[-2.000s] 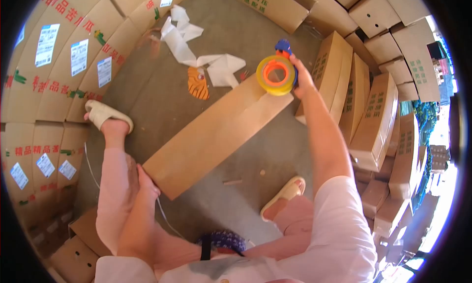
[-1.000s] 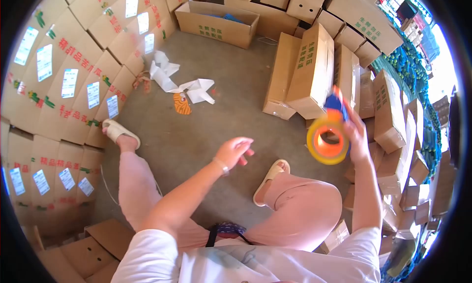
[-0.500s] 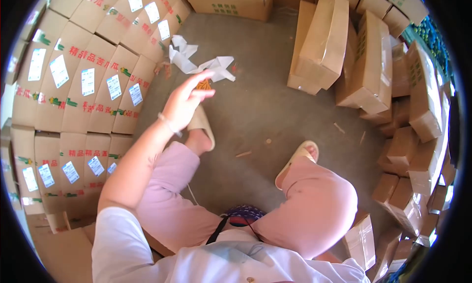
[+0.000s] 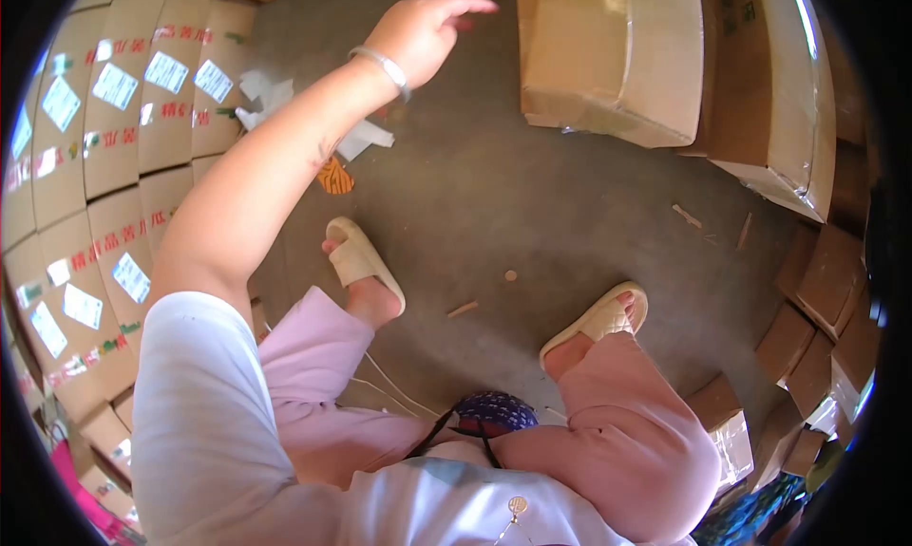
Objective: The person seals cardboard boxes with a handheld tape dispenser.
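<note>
Head view shows the person's left hand (image 4: 423,38) stretched out over the bare floor (image 4: 456,214), its grip open and holding nothing, the fingers extended and a little bent toward the right of the picture. A pale bracelet (image 4: 388,69) circles the wrist. The right hand is out of sight, so I cannot tell what its grip is doing. Nearest to the left fingertips is a long brown carton (image 4: 613,57), at the top of the picture right of centre; a narrow gap shows between them. Close along its right side lies a second carton (image 4: 771,90), and smaller brown boxes (image 4: 807,290) crowd the right edge. On the left rises a wall of stacked cartons (image 4: 109,209) with red printing and white labels. Below the forearm, white paper (image 4: 366,140) lies on the floor near an orange, black-striped scrap (image 4: 334,177). The person's feet, in cream sandals (image 4: 356,261), are set well apart, with a small brown strip (image 4: 463,309) on the floor between them.
</note>
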Demonstrator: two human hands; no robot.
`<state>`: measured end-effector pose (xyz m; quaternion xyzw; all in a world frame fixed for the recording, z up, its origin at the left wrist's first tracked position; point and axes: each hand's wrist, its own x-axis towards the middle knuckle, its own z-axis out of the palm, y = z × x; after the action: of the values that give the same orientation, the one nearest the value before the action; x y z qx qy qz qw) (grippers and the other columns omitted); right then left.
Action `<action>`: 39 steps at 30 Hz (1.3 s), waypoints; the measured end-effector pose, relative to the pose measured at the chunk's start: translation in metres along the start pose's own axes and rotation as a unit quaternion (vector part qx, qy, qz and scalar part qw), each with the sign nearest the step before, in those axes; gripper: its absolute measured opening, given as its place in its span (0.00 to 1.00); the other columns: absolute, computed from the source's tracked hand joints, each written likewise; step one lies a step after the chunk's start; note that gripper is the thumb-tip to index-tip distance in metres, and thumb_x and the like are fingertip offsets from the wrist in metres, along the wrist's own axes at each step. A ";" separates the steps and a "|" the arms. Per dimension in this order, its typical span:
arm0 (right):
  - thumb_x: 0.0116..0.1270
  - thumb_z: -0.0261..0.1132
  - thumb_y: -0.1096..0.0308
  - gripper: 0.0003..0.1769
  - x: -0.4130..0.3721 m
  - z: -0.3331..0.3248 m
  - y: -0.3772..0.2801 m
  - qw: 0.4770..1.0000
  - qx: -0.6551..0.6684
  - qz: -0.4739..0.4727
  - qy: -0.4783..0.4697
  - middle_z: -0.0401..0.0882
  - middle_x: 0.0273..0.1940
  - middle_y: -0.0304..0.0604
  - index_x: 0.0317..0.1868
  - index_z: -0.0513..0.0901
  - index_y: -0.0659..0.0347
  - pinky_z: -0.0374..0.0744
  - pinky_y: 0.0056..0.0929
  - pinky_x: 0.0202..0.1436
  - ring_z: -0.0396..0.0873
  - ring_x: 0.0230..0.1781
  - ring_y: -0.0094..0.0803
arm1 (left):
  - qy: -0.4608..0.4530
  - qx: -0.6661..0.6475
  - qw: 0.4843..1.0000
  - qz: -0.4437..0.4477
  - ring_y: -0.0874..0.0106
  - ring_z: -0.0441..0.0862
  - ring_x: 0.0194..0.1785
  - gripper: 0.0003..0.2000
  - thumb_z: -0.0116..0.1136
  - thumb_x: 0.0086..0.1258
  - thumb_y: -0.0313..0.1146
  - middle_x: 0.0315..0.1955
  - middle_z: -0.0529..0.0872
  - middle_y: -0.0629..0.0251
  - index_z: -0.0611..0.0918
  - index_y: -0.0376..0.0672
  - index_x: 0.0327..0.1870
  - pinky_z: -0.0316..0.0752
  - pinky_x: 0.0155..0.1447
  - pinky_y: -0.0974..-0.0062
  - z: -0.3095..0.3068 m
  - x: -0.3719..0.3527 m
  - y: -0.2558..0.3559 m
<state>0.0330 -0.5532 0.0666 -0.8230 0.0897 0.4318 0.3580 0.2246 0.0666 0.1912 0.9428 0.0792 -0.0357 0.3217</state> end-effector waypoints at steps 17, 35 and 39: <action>0.65 0.62 0.68 0.34 -0.040 0.020 -0.008 0.977 0.084 -0.071 0.182 0.79 0.59 0.49 0.73 0.66 0.52 0.74 0.32 0.60 0.79 0.56 0.36 | 0.057 0.076 0.994 0.052 0.59 0.63 0.75 0.30 0.37 0.54 0.13 0.62 0.79 0.56 0.80 0.39 0.60 0.55 0.77 0.67 -0.154 -0.170 0.043; 0.64 0.65 0.66 0.35 0.015 -0.089 -0.091 0.917 0.025 -0.082 0.390 0.77 0.62 0.50 0.73 0.67 0.55 0.72 0.32 0.64 0.76 0.61 0.36 | 0.045 0.225 0.971 0.068 0.58 0.79 0.60 0.27 0.41 0.60 0.13 0.64 0.75 0.53 0.81 0.50 0.56 0.74 0.64 0.66 -0.137 -0.016 -0.135; 0.64 0.63 0.74 0.35 -0.003 -0.047 -0.155 0.936 -0.015 -0.057 0.346 0.77 0.61 0.49 0.73 0.67 0.54 0.73 0.31 0.61 0.77 0.57 0.34 | 0.144 0.331 0.927 0.100 0.53 0.76 0.61 0.17 0.47 0.66 0.25 0.62 0.77 0.55 0.81 0.51 0.53 0.73 0.64 0.62 -0.145 0.090 -0.184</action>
<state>0.1325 -0.4720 0.1657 -0.9306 0.1543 0.1005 0.3165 0.2843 0.3099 0.1847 0.9938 0.0138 0.1086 -0.0215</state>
